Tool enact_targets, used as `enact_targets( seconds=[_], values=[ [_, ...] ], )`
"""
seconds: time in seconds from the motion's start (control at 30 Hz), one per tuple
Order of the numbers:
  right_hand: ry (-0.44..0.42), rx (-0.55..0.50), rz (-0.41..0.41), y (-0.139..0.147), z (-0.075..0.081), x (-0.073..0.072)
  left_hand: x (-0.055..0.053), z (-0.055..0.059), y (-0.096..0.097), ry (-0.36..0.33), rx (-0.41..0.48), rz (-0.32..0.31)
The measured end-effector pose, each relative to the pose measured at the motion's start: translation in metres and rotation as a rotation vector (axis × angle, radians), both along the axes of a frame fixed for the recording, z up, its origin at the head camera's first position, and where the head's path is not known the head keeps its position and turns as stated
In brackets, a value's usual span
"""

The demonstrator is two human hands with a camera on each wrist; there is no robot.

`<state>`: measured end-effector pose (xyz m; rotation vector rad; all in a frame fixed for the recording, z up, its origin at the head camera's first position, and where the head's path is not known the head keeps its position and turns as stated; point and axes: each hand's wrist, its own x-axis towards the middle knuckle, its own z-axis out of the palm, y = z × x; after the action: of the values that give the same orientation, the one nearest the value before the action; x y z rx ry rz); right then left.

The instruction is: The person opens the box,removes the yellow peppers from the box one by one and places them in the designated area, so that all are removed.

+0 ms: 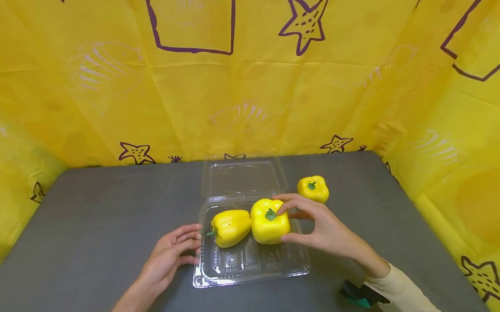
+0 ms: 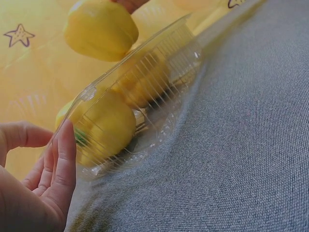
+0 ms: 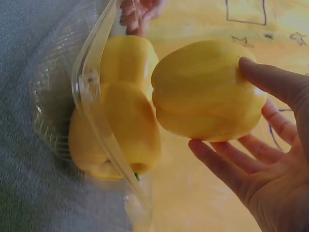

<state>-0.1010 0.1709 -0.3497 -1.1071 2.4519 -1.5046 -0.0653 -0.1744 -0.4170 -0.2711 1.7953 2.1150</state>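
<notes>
A clear plastic clamshell container (image 1: 251,277) lies on the grey table with its lid (image 1: 242,177) folded back. My left hand (image 1: 170,252) holds the container's left rim between thumb and fingers. Inside the container, a yellow bell pepper (image 1: 232,228) lies on its side at the left. Beside it is a second yellow pepper (image 3: 116,130), which the held one hides in the head view. With fingertips and thumb, my right hand (image 1: 324,227) grips another yellow bell pepper (image 1: 271,227) above the container's right part, green stem upward.
One more yellow bell pepper (image 1: 313,189) stands on the grey table (image 1: 122,208) behind my right hand. A dark object with a teal part (image 1: 361,295) is by the right sleeve. Yellow patterned cloth (image 1: 247,91) encloses the table's back and sides.
</notes>
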Motion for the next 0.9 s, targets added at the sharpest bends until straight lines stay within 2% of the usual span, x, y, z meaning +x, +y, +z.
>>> enact_targets(
  seconds=[0.23, 0.67, 0.9],
  values=[
    [0.017, 0.012, -0.024, 0.009, 0.002, 0.000, 0.001, 0.001, 0.000, 0.009, 0.000, 0.000],
    [-0.017, -0.010, -0.064, 0.035, 0.011, -0.001, 0.000, 0.000, 0.001, 0.013, 0.006, 0.007],
    [0.007, -0.040, -0.083, 0.050, 0.016, -0.006, 0.001, 0.001, 0.001, 0.011, 0.010, 0.009]
  ],
)
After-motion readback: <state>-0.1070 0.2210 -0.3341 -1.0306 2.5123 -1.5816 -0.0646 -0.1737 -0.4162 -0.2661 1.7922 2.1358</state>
